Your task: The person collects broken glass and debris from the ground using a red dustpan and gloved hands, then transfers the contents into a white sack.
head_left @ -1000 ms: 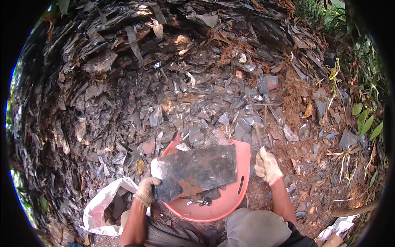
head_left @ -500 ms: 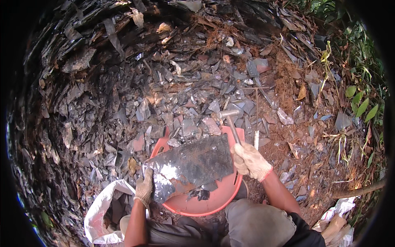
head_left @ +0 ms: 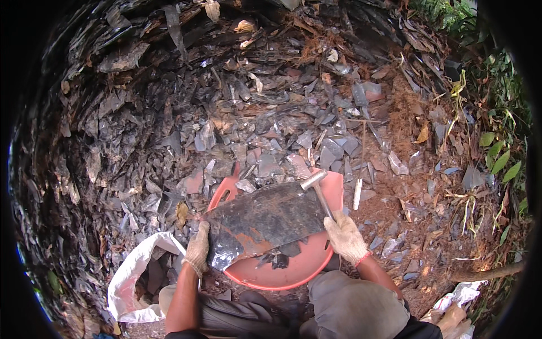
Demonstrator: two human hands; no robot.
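A broad dark slab, flat like slate with rusty patches and a shiny corner, lies across a salmon-pink plastic scoop-shaped basin. My left hand, in a pale knitted glove, is closed on the slab's left edge. In my gloved right hand is a hammer, gripped by its handle. Its metal head is over the slab's far right corner; I cannot tell whether they touch. Small dark broken pieces sit in the basin by the slab's near edge.
An open white sack with dark pieces inside stands at the lower left. Broken flakes cover the ground and bank up at the far side. A white stick-like piece is right of the basin. A branch and leafy plants are at the right.
The hammer head has come from beyond the slab's far right corner to over it. The bright glare on the slab's left part has mostly gone. My left hand keeps its grip.
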